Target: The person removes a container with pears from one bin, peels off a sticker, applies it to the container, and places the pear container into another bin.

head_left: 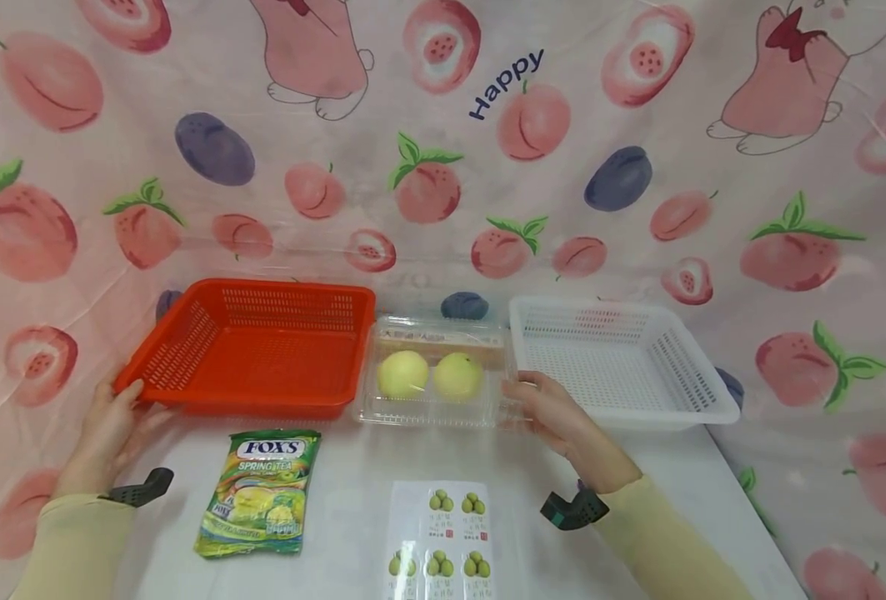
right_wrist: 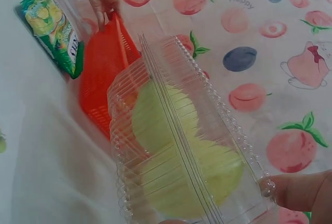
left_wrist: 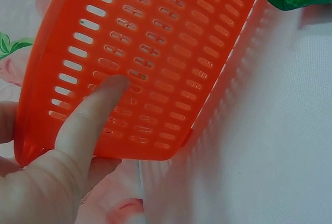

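Observation:
At the left of the head view, my left hand (head_left: pixel 105 437) grips the near left corner of a red plastic basket (head_left: pixel 285 390). Its thumb (left_wrist: pixel 93 115) lies along the slotted outer wall in the left wrist view, and the other fingers are partly hidden behind the rim. My right hand (head_left: pixel 566 425) holds the right side of a clear plastic box (head_left: pixel 431 414), between the two baskets. Inside lie two round yellow-green fruits (head_left: pixel 402 374), side by side. In the right wrist view, the ribbed box (right_wrist: pixel 181 146) looks closed, with my right thumb (right_wrist: pixel 301 192) at its edge.
A white slotted basket (head_left: pixel 683 412) stands right of the box. Nearer on the white table (head_left: pixel 352 517) lie a green Fox's Spring Tea candy bag (head_left: pixel 260 492) and a sheet of fruit stickers (head_left: pixel 443 533). Behind hangs a peach-patterned cloth (head_left: pixel 427 242).

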`<state>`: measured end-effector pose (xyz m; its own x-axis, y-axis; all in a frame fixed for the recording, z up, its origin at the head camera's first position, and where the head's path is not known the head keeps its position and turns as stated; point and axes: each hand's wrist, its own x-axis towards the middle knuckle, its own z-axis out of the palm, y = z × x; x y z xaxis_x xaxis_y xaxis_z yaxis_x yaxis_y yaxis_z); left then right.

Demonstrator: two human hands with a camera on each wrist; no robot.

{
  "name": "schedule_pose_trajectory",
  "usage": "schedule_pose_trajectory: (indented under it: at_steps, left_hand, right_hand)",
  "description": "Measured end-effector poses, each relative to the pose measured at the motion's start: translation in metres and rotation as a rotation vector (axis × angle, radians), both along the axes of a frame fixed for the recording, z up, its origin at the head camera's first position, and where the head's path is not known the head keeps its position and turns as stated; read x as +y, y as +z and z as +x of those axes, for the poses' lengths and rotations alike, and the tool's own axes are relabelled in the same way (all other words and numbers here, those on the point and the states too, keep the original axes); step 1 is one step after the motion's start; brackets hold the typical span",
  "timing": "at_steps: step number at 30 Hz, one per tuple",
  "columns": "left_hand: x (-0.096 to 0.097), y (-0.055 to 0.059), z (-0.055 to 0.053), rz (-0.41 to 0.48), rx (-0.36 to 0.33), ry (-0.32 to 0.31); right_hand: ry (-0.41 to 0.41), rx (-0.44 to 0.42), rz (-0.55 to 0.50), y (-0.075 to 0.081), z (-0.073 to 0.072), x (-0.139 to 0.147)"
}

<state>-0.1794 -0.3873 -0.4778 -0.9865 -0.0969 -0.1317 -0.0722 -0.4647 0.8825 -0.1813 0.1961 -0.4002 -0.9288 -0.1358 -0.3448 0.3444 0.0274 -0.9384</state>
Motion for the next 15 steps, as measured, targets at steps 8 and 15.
schedule_pose_trajectory:
  at_steps: [8,15]
  left_hand:
    - [0.000,0.001,0.001,-0.003,0.033,-0.032]
    - [0.001,0.000,0.002,0.026,0.049,-0.037]
  right_hand:
    - [-0.008,-0.004,0.009,-0.019,0.010,0.002]
    - [-0.007,0.004,0.021,-0.032,0.016,0.002]
